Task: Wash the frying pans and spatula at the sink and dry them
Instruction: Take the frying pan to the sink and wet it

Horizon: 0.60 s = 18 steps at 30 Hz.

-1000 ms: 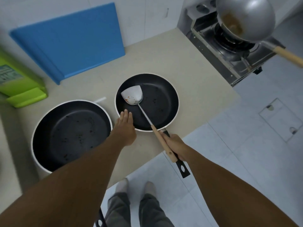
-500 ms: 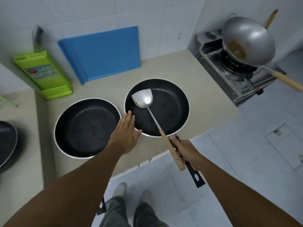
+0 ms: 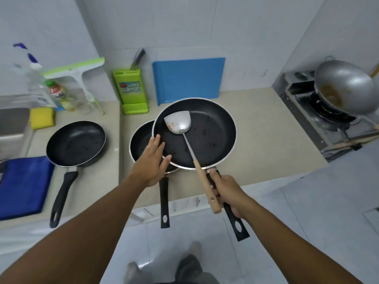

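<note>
My right hand [image 3: 227, 189] grips pale bare wood and matt black plastic together: the handle of the spatula [image 3: 178, 124] and that of the upper pan [image 3: 205, 138]; the spatula's blade is dull silvery metal, smeared; the pan's inside is a matt black coating, speckled, with a bright metal rim; the left pan [image 3: 75, 142] shows a softer sheen; the blue cloth [image 3: 22, 185] looks plush; the wok [image 3: 346, 89] is brushed grey metal; the counter [image 3: 266, 140] is smooth beige, faintly glossy.

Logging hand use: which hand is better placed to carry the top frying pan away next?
Right. The right hand grips the handle of the top frying pan together with the spatula handle; the left hand is open, with straight fingers at the rim.
</note>
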{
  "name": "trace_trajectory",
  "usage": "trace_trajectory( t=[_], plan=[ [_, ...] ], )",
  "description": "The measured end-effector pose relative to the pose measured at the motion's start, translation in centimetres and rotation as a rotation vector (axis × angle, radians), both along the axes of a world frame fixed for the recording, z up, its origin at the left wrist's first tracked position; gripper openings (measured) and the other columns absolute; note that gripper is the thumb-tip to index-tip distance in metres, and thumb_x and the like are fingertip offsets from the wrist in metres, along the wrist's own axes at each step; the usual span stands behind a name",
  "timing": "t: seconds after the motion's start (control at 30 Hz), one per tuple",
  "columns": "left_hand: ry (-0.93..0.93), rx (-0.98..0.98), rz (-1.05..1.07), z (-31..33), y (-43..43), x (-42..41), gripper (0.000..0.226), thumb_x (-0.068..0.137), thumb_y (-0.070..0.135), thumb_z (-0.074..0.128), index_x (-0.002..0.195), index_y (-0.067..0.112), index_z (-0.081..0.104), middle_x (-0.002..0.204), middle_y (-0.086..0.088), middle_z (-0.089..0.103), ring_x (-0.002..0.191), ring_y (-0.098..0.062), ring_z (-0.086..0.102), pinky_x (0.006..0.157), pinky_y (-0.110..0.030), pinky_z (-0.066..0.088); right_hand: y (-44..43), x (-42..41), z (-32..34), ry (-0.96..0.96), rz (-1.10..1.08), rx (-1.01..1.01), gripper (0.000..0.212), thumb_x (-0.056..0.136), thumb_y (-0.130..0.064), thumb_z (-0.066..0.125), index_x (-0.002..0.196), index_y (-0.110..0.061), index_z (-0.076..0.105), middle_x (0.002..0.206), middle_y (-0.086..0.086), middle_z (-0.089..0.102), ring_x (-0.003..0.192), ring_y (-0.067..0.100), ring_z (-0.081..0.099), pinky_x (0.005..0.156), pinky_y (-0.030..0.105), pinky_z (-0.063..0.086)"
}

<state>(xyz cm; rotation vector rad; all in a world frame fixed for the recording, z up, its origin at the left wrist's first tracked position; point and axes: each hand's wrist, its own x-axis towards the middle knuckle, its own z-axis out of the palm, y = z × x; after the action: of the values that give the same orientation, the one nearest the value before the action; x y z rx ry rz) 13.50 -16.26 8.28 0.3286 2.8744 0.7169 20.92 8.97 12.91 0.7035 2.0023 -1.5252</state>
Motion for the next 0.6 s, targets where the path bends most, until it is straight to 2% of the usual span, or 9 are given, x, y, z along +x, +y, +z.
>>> trace_trajectory(
  t=[0.17,0.47,0.6],
  plan=[
    [0.002,0.068,0.119,1.3,-8.8,3.0,0.067,0.110,0.044,0.037,0.163,0.005,0.024,0.175,-0.002,-0.005,0.159,-0.014,-0.010,0.124,-0.030,0.003,-8.9,1.9,1.8,0.032,0.046,-0.025,0.042,0.103,-0.050,0.045,0.082,-0.015,0.054,0.056,-0.002,0.042,0.044,0.011,0.036,0.044,0.023,0.033],
    [-0.025,0.146,0.214,3.6,-27.2,9.0,0.067,0.109,0.042,0.043,0.163,0.008,0.024,0.175,0.000,-0.005,0.159,-0.014,-0.010,0.125,-0.039,0.014,-27.0,5.9,2.9,0.033,0.115,-0.063,0.035,0.101,-0.046,0.050,0.083,-0.016,0.050,0.055,-0.002,0.042,0.041,0.012,0.033,0.040,0.022,0.032],
    [-0.020,0.170,0.321,3.6,-34.8,11.0,0.062,0.109,0.032,0.046,0.162,0.007,0.026,0.175,-0.002,-0.005,0.160,-0.018,-0.008,0.127,-0.040,0.013,-35.4,6.7,2.6,0.036,0.145,-0.102,0.036,0.101,-0.047,0.051,0.087,-0.014,0.051,0.055,-0.001,0.044,0.039,0.014,0.034,0.041,0.023,0.032]
  ],
)
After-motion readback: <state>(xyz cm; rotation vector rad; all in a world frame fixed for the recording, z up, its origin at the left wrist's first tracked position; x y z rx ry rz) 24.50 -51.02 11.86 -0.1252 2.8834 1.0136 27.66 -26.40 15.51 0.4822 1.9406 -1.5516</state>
